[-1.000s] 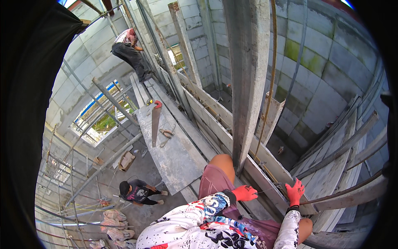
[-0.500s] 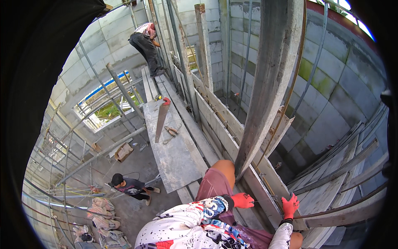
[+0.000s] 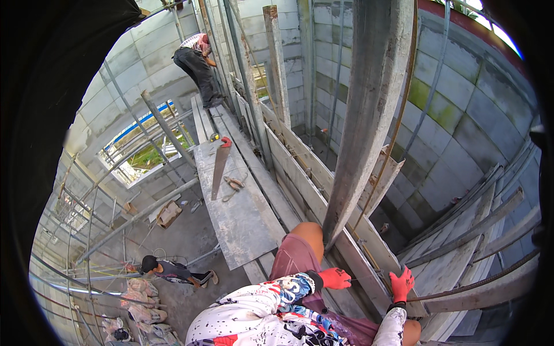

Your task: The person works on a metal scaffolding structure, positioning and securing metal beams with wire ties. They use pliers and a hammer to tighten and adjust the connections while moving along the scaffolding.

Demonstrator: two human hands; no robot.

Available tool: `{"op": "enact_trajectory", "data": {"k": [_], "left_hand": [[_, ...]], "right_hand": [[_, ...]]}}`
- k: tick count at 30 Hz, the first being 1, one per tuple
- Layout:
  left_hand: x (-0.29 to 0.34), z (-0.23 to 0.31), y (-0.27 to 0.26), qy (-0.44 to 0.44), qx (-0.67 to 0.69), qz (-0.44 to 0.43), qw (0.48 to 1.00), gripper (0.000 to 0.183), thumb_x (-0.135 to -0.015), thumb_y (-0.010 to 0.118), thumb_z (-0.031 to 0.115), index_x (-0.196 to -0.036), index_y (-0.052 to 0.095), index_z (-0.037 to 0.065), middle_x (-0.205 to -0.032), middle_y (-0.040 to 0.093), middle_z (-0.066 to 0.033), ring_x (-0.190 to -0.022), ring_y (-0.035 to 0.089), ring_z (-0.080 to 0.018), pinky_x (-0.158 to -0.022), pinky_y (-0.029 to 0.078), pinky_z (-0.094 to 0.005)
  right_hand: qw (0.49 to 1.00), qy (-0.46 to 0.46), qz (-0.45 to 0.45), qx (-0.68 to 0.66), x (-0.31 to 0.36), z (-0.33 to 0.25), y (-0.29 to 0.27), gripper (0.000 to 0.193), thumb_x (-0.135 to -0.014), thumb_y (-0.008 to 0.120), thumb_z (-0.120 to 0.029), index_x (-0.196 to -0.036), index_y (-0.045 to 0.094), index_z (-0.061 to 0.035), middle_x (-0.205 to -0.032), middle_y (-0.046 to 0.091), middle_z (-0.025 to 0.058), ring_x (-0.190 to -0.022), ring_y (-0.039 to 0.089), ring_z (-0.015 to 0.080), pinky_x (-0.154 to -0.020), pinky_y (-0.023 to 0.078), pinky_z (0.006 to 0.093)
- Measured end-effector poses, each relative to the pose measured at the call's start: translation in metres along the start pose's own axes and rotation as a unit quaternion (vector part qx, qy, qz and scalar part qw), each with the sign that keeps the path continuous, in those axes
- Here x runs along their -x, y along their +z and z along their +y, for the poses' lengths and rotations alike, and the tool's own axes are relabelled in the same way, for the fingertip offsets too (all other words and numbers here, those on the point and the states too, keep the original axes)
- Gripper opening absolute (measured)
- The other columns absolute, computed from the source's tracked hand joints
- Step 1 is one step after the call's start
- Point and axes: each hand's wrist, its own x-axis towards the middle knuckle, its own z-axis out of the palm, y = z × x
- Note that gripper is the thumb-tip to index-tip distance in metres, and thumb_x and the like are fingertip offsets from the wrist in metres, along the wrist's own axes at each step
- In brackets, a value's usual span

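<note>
Both my hands wear red gloves. My left hand [image 3: 336, 279] is closed beside the near formwork board [image 3: 359, 262], above my bent leg. A faint thin line, perhaps wire, runs from its fingers toward the board; what they hold is too small to make out. Over the far side of the formwork, my right hand [image 3: 401, 284] is raised with thumb and fingers apart, close to the far board [image 3: 369, 245]. A rusty reinforcing bar [image 3: 485, 285] passes right beside that wrist. Between the boards run thin bars [image 3: 369, 254].
A tall timber post [image 3: 365, 127] rises just ahead of me. On the scaffold plank [image 3: 239, 230] lie a handsaw [image 3: 220, 167], pliers [image 3: 234, 183] and a tape measure [image 3: 214, 137]. One person [image 3: 198, 69] bends at the plank's far end; another [image 3: 179, 272] is on the floor below, near sacks [image 3: 141, 297].
The view has shifted slightly. The person below has moved a little left and leans further forward. My hands keep nearly the same places at the formwork.
</note>
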Motion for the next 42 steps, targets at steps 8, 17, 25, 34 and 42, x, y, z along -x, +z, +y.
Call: {"op": "enact_trajectory", "data": {"k": [8,17,25,34,42], "left_hand": [[0.000,-0.018,0.019,0.054,-0.041,0.041,0.997,0.050,-0.098,0.053,0.046,-0.125,0.064,0.006,-0.116,0.069,-0.0181,-0.107,0.066,-0.0347,-0.093,0.051,-0.0439],[0.007,0.019,-0.017,-0.028,0.079,0.014,0.996,0.048,-0.097,0.058,0.045,-0.121,0.066,0.004,-0.099,0.072,-0.0167,-0.095,0.069,-0.0315,-0.084,0.052,-0.0432],[-0.011,0.121,-0.084,0.142,0.427,0.113,0.886,0.034,-0.106,0.051,0.021,-0.127,0.062,-0.003,-0.115,0.067,-0.0099,-0.107,0.062,-0.0204,-0.100,0.045,-0.0321],[0.012,0.286,-0.278,0.598,0.442,-0.007,0.669,0.060,-0.102,0.048,0.053,-0.071,0.076,0.010,-0.155,0.040,-0.0278,-0.146,0.027,-0.0510,-0.112,0.030,-0.0693],[0.043,0.366,-0.313,0.779,0.316,-0.121,0.528,0.059,-0.102,0.045,0.051,-0.071,0.074,0.010,-0.140,0.047,-0.0238,-0.132,0.036,-0.0461,-0.106,0.035,-0.0667]], "right_hand": [[1.000,-0.002,-0.015,-0.004,0.003,-0.007,-0.005,0.078,-0.074,0.079,-0.044,-0.139,0.055,-0.0090,-0.139,0.056,0.0105,-0.129,0.049,0.0370,-0.111,0.033,0.0536],[1.000,0.000,-0.003,-0.009,0.006,-0.003,-0.003,0.073,-0.074,0.080,-0.045,-0.136,0.058,-0.0138,-0.133,0.058,0.0084,-0.127,0.049,0.0361,-0.111,0.032,0.0546],[1.000,-0.007,0.014,-0.026,0.004,-0.012,-0.002,0.067,-0.074,0.078,-0.045,-0.133,0.060,-0.0185,-0.131,0.059,0.0073,-0.126,0.049,0.0339,-0.110,0.032,0.0531],[0.998,0.033,-0.016,-0.041,0.007,-0.008,-0.012,0.075,-0.077,0.074,-0.054,-0.140,0.056,-0.0183,-0.137,0.055,0.0094,-0.130,0.044,0.0350,-0.115,0.025,0.0531],[0.999,0.021,-0.022,-0.030,0.005,-0.019,-0.009,0.073,-0.078,0.074,-0.053,-0.140,0.057,-0.0178,-0.136,0.056,0.0089,-0.129,0.046,0.0337,-0.116,0.025,0.0529]]}}
